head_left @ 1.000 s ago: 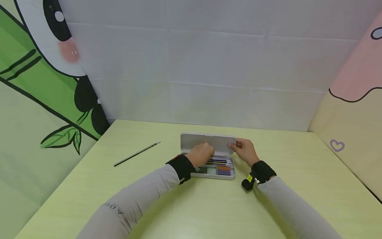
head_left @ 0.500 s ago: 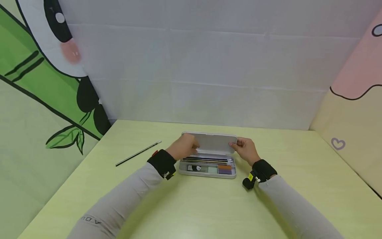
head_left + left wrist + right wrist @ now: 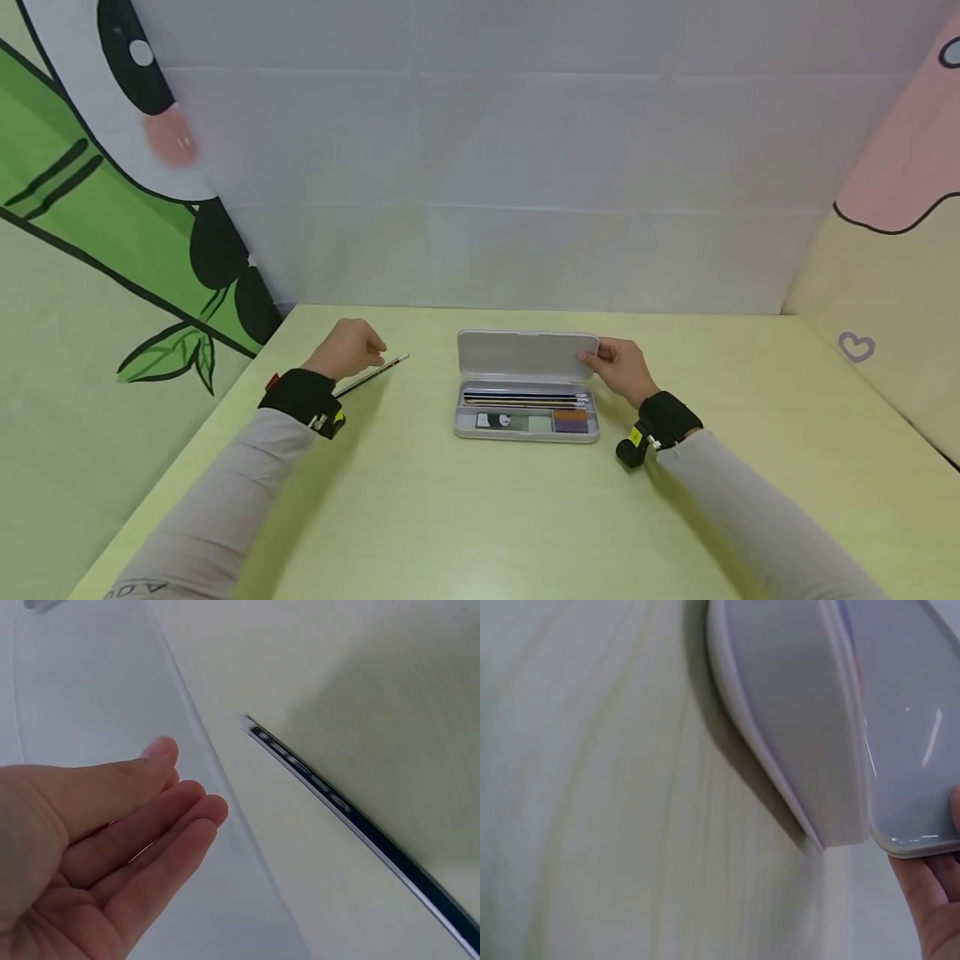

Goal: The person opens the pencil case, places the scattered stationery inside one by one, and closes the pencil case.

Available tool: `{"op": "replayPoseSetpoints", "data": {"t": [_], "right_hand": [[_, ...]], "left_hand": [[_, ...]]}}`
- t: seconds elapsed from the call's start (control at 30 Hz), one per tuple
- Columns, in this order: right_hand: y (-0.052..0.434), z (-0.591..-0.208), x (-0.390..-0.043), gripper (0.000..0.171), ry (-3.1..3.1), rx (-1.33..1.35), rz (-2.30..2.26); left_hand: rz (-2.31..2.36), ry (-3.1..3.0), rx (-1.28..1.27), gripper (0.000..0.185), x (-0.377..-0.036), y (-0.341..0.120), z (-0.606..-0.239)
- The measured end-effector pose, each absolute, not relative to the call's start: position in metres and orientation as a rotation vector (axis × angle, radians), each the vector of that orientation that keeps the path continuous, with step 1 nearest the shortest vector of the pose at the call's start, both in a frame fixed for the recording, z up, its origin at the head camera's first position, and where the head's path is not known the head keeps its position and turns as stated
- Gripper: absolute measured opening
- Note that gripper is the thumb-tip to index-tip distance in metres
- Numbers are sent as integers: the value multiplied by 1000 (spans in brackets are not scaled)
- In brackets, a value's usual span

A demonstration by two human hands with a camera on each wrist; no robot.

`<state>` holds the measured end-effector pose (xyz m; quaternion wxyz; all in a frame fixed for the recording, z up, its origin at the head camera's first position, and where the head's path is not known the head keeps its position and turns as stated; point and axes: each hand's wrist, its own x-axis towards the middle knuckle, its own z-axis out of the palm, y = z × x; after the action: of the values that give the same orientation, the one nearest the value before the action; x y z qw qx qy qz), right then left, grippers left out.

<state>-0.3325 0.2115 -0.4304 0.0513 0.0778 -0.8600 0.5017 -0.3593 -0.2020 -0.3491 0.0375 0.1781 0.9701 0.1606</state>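
My left hand (image 3: 348, 348) hovers at the left over a dark pencil (image 3: 372, 377) lying on the table. Its fingers are loosely bent with nothing between them, apart from the pencil in the left wrist view. That pencil shows a silvery stripe and pale lettering. A grey pencil case (image 3: 510, 438) stands in the middle with its lid (image 3: 517, 354) raised. Several pencils (image 3: 525, 400) lie in its rear compartment. In front are a black-and-white item (image 3: 497, 421) and an orange-and-purple eraser-like block (image 3: 571, 421). My right hand (image 3: 621, 368) pinches the lid's right edge between thumb and fingers.
The pale wooden table (image 3: 480, 517) reaches back to a white cloth wall (image 3: 480, 192). Printed panels rise at both sides, a green one (image 3: 90, 250) at the left and a pink and cream one (image 3: 885, 275) at the right. Both wrists carry black straps.
My left hand has left the pencil case and moved left to the loose pencil, uncovering the case's contents. My right hand keeps its hold on the raised lid.
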Motion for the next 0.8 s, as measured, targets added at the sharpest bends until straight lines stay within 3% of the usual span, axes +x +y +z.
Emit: {"op": "replayPoseSetpoints", "data": {"t": [0.2, 0.8], "right_hand": [[220, -426, -342, 29, -2623, 259, 1496], [232, -429, -373, 29, -2632, 339, 1517]], "left_hand": [[466, 2969, 400, 27, -363, -217, -355], [425, 3002, 312, 19, -366, -220, -380]]}}
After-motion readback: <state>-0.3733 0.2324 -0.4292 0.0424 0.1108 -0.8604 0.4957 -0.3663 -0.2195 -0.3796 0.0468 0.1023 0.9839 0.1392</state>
